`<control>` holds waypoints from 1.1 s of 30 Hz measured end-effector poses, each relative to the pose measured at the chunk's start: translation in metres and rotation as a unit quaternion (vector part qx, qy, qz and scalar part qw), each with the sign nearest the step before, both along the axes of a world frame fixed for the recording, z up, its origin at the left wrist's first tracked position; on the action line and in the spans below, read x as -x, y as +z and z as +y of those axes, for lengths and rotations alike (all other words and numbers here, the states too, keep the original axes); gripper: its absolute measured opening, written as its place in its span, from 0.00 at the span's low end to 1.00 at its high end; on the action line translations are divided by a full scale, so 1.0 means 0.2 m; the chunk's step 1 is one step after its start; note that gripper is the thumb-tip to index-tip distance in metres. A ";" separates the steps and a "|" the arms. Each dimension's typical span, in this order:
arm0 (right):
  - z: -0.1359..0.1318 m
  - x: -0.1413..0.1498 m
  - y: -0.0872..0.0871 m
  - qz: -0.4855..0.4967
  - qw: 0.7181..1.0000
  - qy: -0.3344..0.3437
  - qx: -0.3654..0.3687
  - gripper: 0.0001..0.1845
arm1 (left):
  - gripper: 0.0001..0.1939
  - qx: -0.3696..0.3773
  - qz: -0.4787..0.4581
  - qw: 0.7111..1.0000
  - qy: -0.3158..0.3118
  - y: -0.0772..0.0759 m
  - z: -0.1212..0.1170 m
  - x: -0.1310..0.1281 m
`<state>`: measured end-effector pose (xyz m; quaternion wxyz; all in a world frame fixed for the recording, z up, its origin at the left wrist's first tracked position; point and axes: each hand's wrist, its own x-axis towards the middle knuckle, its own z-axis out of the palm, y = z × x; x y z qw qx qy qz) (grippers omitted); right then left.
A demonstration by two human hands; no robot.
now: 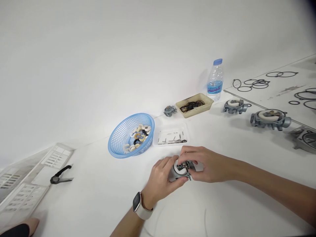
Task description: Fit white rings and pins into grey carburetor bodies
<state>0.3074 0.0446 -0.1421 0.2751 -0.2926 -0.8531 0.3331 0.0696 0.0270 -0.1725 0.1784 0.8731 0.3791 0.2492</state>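
Observation:
A small grey metal carburetor [182, 168] with a white float ring in its open bowl is held just above or on the white table. My left hand [163, 176], with a smartwatch [137, 201] on its wrist, grips its left side, thumb at the front edge. From the right, my right hand [203, 164] closes on the same carburetor, fingertips over the brass-coloured parts in the middle and thumb along the right side. Whether a tiny part is pinched there is hidden by the fingers. Just beyond the hands lies a white tray [186, 133] with thin pins.
Behind are a blue basket [116, 140] of white and black floats, a cream tray [207, 104] of black rings, another carburetor [169, 111] and a water bottle [215, 79]. Several carburetors [269, 119] and loose gaskets [256, 84] lie right. A black watch [58, 177] lies left near white baskets [27, 197].

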 end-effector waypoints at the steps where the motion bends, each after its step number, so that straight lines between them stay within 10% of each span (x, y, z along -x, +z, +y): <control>1: 0.00 0.00 0.00 0.000 1.000 0.006 -0.002 0.21 | 0.25 0.000 0.000 1.000 0.000 0.00 0.00 0.00; 33: -0.01 0.01 0.01 -0.016 0.999 0.002 -0.030 0.20 | 0.23 -0.005 0.005 1.000 -0.005 0.01 0.00 0.00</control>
